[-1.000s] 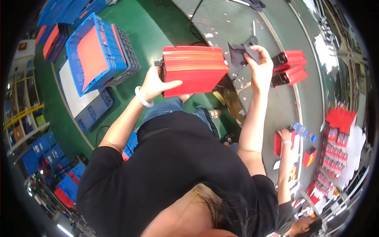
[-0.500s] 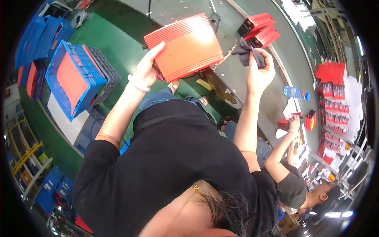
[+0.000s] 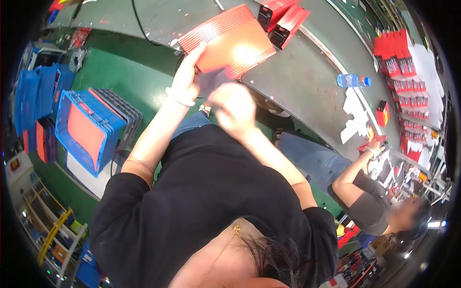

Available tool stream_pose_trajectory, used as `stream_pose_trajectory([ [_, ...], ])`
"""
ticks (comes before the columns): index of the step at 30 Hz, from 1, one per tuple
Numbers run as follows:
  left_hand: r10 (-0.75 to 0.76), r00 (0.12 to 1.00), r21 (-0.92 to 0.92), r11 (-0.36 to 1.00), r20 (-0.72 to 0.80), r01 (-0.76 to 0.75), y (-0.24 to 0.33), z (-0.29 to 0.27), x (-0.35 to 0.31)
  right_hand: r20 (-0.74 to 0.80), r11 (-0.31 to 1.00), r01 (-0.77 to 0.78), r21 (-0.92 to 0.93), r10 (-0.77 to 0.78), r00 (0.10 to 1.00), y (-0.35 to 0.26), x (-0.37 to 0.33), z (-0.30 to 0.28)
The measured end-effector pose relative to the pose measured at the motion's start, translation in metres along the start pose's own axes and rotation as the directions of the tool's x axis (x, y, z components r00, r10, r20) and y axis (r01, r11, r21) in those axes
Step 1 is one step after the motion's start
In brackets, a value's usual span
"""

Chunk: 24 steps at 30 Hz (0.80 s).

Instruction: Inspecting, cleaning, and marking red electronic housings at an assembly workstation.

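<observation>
An orange-red box-shaped metal case (image 3: 225, 41) with ribbed edges is tilted up in front of me, its broad face catching a bright glare. My left hand (image 3: 185, 81) grips its near left edge, thumb on top; the other fingers are partly hidden. Against the lower edge lies a dark grey cloth (image 3: 212, 80), smeared by motion. My right hand (image 3: 235, 108), also blurred, is closed on that cloth just below the case. Two similar red cases (image 3: 283, 21) with black ends rest on the workbench beyond.
The grey-green workbench (image 3: 293, 86) runs across to the right, with a water bottle (image 3: 353, 80) and white paper scraps (image 3: 354, 117). At right a co-worker (image 3: 367, 201) handles a red item. Blue crates (image 3: 89, 129) stand at left. Red boxed units (image 3: 396, 53) are stacked at far right.
My right hand has brought the cloth from the right, over the bench, in to the case's lower edge. The view has shifted, and the case appears slightly higher.
</observation>
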<state>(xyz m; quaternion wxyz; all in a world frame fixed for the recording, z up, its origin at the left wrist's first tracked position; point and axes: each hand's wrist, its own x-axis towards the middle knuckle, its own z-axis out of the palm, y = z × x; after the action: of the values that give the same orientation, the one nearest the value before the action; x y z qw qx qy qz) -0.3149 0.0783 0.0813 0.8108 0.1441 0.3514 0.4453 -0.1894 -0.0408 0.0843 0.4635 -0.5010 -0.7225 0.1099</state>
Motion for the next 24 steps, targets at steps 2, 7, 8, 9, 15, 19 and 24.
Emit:
stream_pose_trajectory([
  [2,-0.113,0.993,-0.012,0.993,0.035,0.114,-0.001,0.004,0.009,0.261,0.927,-0.218,0.306,0.139,0.955,-0.012,-0.016,0.002],
  [7,-0.249,0.959,-0.071,0.963,0.133,0.260,-0.010,0.028,0.018,0.238,0.390,-0.761,0.518,0.789,0.566,0.019,-0.042,-0.064],
  [8,-0.319,0.943,-0.088,0.941,0.097,0.327,-0.011,0.033,0.019,0.003,0.724,-0.664,0.187,0.676,0.737,0.031,-0.043,-0.087],
  [9,-0.338,0.930,-0.096,0.931,0.142,0.353,-0.015,0.040,0.020,-0.122,0.684,-0.699,0.209,0.728,0.675,0.038,-0.043,-0.106],
  [15,-0.477,0.858,0.036,0.877,0.190,0.480,-0.045,0.077,0.019,-0.617,0.779,-0.525,0.343,0.608,0.499,0.055,-0.019,-0.188],
  [19,-0.465,0.869,0.081,0.885,0.166,0.458,-0.077,0.110,0.020,-0.681,0.926,-0.376,-0.037,0.252,0.688,0.083,0.011,-0.198],
  [24,-0.468,0.872,0.037,0.883,0.141,0.468,-0.104,0.147,0.027,-0.545,0.701,-0.347,-0.622,-0.070,0.836,0.105,-0.003,-0.195],
])
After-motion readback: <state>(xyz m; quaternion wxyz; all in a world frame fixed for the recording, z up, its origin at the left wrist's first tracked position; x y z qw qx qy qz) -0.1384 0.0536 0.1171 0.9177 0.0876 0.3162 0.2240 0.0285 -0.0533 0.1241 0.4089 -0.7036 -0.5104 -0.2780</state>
